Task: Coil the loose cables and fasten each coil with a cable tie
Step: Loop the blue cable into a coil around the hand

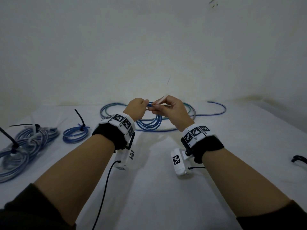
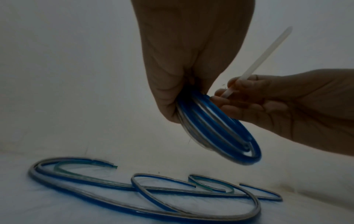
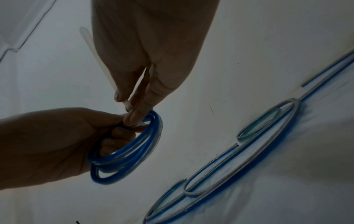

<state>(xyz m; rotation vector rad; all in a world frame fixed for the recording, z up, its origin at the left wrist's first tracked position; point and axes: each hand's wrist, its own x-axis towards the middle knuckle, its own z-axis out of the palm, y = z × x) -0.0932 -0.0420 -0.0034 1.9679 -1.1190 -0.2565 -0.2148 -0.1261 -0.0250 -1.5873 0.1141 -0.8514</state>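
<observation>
A blue cable coil [image 1: 150, 124] hangs above the white table, gripped at its top by my left hand [image 1: 137, 107]; the left wrist view shows the coil [image 2: 220, 133] under the curled fingers. My right hand [image 1: 167, 107] pinches a white cable tie [image 1: 162, 99] right at the coil's top. In the right wrist view the tie [image 3: 99, 63] runs up past the thumb, and its lower end meets the coil [image 3: 130, 153]. Both hands almost touch each other.
Loose blue and greenish cables [image 1: 214, 112] lie on the table behind the hands. At the left rest a small tied coil [image 1: 75, 134] with a black tie and a larger tied bundle [image 1: 25, 146]. A black tie [image 1: 299, 159] lies at the right edge.
</observation>
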